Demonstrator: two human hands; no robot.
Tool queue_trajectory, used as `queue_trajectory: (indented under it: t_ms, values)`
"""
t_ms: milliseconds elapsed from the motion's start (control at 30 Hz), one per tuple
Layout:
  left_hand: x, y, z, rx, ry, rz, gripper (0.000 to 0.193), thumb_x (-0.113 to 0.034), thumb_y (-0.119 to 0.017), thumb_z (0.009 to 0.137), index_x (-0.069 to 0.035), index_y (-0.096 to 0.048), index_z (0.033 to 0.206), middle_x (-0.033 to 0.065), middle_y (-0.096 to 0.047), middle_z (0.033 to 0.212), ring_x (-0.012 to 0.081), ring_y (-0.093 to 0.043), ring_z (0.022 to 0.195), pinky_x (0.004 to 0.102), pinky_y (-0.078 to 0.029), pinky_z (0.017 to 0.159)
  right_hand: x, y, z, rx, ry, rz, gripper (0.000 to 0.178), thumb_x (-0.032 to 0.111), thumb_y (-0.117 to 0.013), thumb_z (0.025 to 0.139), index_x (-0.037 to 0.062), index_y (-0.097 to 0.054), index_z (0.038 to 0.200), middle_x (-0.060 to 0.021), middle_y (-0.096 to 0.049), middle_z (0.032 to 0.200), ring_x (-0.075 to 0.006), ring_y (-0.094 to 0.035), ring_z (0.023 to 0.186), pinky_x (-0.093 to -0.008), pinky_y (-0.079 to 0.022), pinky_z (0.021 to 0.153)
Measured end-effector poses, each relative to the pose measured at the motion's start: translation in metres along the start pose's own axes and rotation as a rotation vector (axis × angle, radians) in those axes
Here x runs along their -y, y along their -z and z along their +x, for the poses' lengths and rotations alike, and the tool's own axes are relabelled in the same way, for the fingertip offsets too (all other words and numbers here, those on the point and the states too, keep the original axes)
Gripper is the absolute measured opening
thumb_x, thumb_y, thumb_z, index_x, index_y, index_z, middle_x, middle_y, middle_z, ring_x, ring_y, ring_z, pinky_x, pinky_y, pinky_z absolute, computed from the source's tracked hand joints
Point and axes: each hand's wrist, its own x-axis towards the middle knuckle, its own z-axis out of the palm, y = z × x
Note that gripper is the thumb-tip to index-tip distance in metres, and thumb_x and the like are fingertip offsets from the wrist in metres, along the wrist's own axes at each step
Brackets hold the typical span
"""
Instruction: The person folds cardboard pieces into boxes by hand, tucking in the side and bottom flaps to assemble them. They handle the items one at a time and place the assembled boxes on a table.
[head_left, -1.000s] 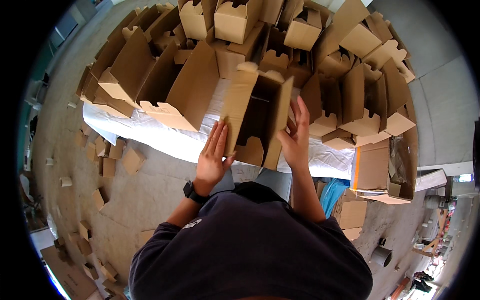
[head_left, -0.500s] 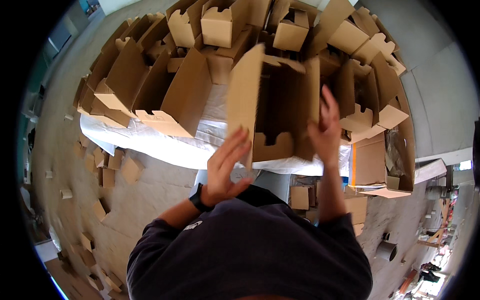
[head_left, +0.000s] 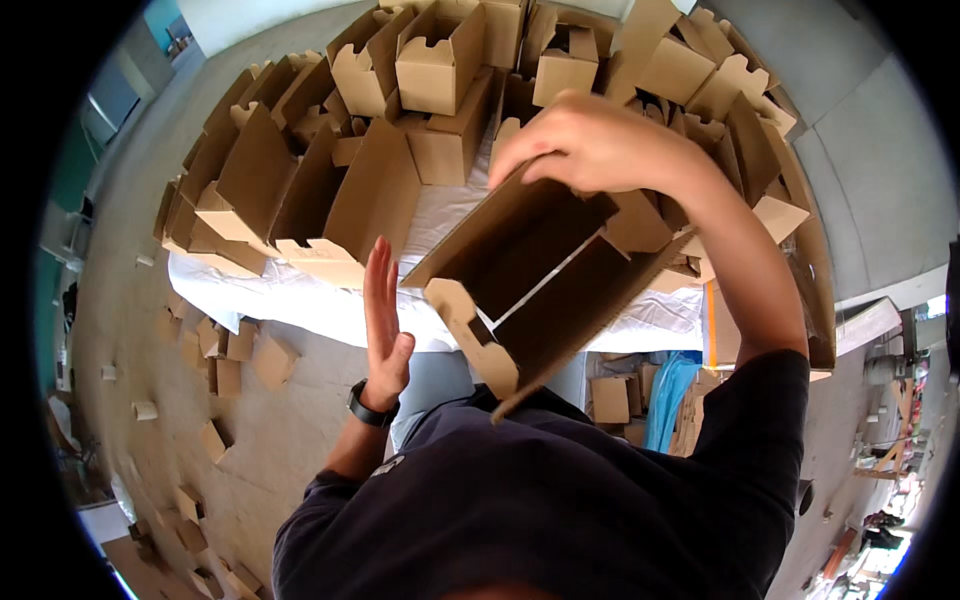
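A brown cardboard box (head_left: 592,322) hangs tilted and turned in front of me, its open inside facing up. A thin bright gap runs along its bottom, and notched flaps show at its near left end. My right hand (head_left: 600,145) reaches across the top, its fingers curled over the box's far edge; the fingertips are partly hidden. Left of the box, my left hand (head_left: 385,325) is held up open, fingers straight, apart from the box. Just beyond that hand stands another open box (head_left: 378,195) on the white-covered table (head_left: 330,302).
Open cardboard boxes (head_left: 440,75) crowd the table's back and both sides, some stacked. Small cardboard pieces (head_left: 273,360) lie scattered on the floor at left. Beneath the table's right part are more small boxes (head_left: 610,400) and a blue plastic sheet (head_left: 672,400).
The box has turned from facing away to a slant, its near end swung left and down. My right hand has moved over its far edge; my left hand has drawn away leftward.
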Motion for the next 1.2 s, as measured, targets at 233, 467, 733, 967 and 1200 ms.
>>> queue_trajectory:
  t_ms: [233,467,733,967,1200]
  values:
    - [0.028,-0.002,0.015,0.43,0.123,0.127,0.076,-0.022,-0.07,0.089,-0.002,-0.031,0.151,0.0171,-0.037,0.154,0.0299,-0.035,0.143,0.0416,-0.029,0.116,-0.032,-0.054,0.023,0.188,-0.003,0.189,0.018,-0.001,-0.065,0.081,0.0066,-0.076,0.093,-0.0123,-0.073,0.089,-0.0263,-0.067,0.074,-0.0337,-0.051,0.07]
    - [0.054,-0.024,-0.001,-0.013,0.255,0.242,0.045,0.0,-0.041,0.1,0.005,-0.04,0.144,0.0184,-0.05,0.144,0.0256,-0.046,0.133,0.0332,-0.034,0.11,-0.025,-0.064,0.003,-0.506,-0.02,-0.106,0.029,0.006,-0.065,0.087,0.0079,-0.069,0.116,-0.0098,-0.067,0.121,-0.0292,-0.064,0.111,-0.037,-0.052,0.095]
    - [0.055,-0.064,-0.003,0.027,0.121,0.268,0.053,0.004,-0.046,0.094,0.005,-0.036,0.146,0.0249,-0.038,0.151,0.0369,-0.04,0.139,0.0389,-0.033,0.112,0.014,-0.156,-0.032,-0.803,-0.439,-0.177,0.026,0.007,-0.065,0.089,0.0048,-0.067,0.114,-0.013,-0.064,0.124,-0.0325,-0.061,0.115,-0.0403,-0.05,0.096]
    - [0.024,-0.055,0.031,0.034,-0.218,0.572,0.063,-0.001,-0.06,0.087,0.004,-0.036,0.145,0.026,-0.035,0.151,0.0413,-0.039,0.137,0.0431,-0.034,0.111,0.012,-0.159,-0.047,-0.714,-0.573,-0.409,0.032,0.009,-0.066,0.086,-0.003,-0.064,0.116,-0.0169,-0.058,0.132,-0.0324,-0.057,0.121,-0.0397,-0.048,0.099]
    - [0.041,-0.062,0.026,0.122,-0.136,0.441,0.057,0.01,-0.044,0.092,0.003,-0.034,0.147,0.0232,-0.037,0.151,0.0381,-0.039,0.139,0.0404,-0.032,0.113,0.003,-0.164,-0.035,-0.519,-0.745,-0.465,0.057,0.018,-0.071,0.081,-0.0133,-0.053,0.124,-0.0281,-0.052,0.133,-0.0375,-0.05,0.128,-0.0407,-0.045,0.102]
